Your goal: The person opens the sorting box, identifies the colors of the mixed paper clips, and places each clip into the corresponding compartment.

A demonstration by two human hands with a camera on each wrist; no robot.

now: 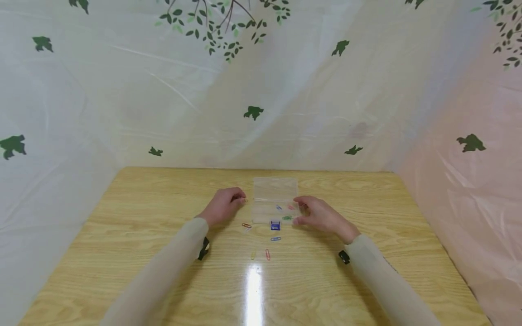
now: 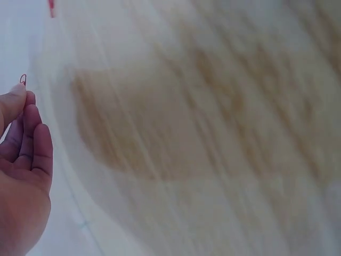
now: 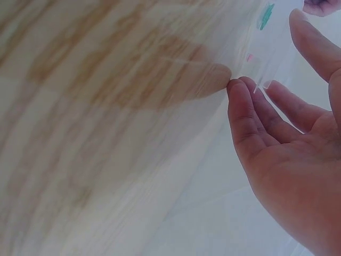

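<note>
Surface [image 1: 142, 203]: pale wood grain, glossy
Clear box [image 1: 275, 188]: open, near the far edge, about midway between side edges
Red-brown clip [image 1: 246, 225], whitish clip [image 1: 248, 229]: together, left-edge side
Blue clip [image 1: 276, 238]: farther from the far edge
Yellow clip [image 1: 253, 255], pink-red clip [image 1: 268, 254]: farthest from it

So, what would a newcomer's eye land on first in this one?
Probably the clear box, lid open, on the table between the left hand and the right hand, with bright paper clips inside it. Next, perhaps, the red clip pinched by the left hand, left of the box. Behind the table, dark green shapes stand out on pale sheeting.
</note>
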